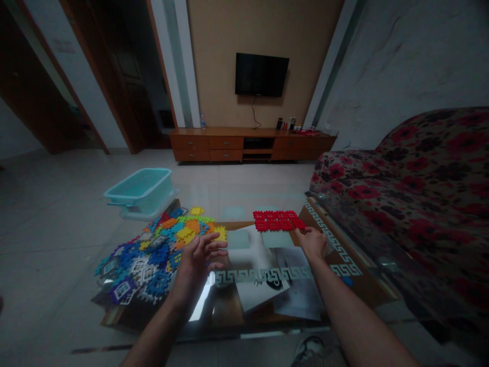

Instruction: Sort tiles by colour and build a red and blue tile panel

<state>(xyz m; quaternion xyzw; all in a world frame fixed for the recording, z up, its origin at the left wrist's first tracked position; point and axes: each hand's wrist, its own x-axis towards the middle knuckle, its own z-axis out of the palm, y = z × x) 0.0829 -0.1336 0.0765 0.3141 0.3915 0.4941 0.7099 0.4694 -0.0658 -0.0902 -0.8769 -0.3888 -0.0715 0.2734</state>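
Note:
A heap of colourful interlocking plastic tiles lies on the left of a glass coffee table. My left hand hovers at the heap's right edge, fingers stretched out and apart, holding nothing. Further right, a flat panel of joined red tiles lies on the glass. My right hand rests just below the panel's right corner, its fingertips touching the panel's near edge; the fingers are curled and partly hidden.
A turquoise plastic tub stands at the table's far left corner. Papers or books lie under the glass. A floral sofa runs along the right. A wooden TV cabinet and wall-mounted television are across the tiled floor.

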